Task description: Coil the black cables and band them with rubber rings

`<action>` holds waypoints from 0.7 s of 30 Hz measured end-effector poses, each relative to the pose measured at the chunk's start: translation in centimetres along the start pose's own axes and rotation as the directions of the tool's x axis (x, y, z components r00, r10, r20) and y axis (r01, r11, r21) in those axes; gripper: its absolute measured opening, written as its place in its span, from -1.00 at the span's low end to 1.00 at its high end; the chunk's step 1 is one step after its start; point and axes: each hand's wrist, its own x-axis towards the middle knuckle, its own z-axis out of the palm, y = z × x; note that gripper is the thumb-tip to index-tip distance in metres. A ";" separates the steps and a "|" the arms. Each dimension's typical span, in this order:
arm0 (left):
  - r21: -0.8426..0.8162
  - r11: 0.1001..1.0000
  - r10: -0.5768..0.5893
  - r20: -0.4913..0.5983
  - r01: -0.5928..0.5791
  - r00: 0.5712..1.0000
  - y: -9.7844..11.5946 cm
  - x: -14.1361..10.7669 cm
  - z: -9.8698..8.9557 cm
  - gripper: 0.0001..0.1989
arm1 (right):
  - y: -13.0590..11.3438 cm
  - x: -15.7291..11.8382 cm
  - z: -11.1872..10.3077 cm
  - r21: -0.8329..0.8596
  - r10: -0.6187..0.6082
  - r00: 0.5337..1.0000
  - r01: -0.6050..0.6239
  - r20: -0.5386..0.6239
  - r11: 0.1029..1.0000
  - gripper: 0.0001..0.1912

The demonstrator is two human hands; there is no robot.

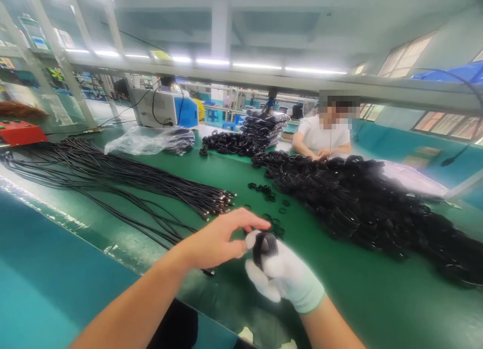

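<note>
My right hand [289, 276], in a white glove, is closed around a small coil of black cable [264, 248]. The coil's loops lie side by side between the gloved fingers and thumb. My bare left hand [219, 238] reaches in from the left, thumb and index finger apart, close beside the coil and the gloved fingertips. Whether it touches the coil I cannot tell. Small black rings [278, 229] lie on the green table just beyond my hands, and more black rings [262, 189] are scattered farther back.
Long black cables [151, 175] with metal plug ends stretch across the left. A big heap of coiled black cables [347, 203] covers the right side. Behind are a clear plastic bag [139, 141], stacked bagged bundles [264, 127] and a person in white [319, 132]. The table edge [113, 256] is near.
</note>
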 end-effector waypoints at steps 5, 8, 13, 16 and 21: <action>-0.183 0.981 -0.037 0.180 0.070 0.983 -1.0 0.9 -0.1 -0.61 | 0.6 0.0 0.2 0.093 0.170 0.978 -0.181 0.118 0.979 -0.10; -0.229 0.969 -0.061 0.138 0.092 0.989 -1.7 1.3 0.4 -0.67 | 1.1 0.5 -0.2 0.110 0.205 0.972 -0.218 0.117 0.970 -0.05; -0.181 0.962 -0.203 0.023 0.204 0.979 -2.2 1.5 -0.1 -0.65 | 0.9 1.9 -0.7 0.241 0.141 0.982 -0.108 -0.126 0.965 -0.20; -0.121 0.963 -0.245 -0.033 0.240 0.969 -2.6 1.7 -0.3 -0.68 | 1.1 2.3 -0.5 0.219 0.150 0.967 -0.104 -0.207 0.970 -0.28; -0.059 0.942 -0.334 -0.210 0.329 0.919 -3.2 2.0 0.6 -0.71 | 1.5 2.2 0.2 -0.216 -0.126 0.898 0.035 -0.422 0.976 -0.46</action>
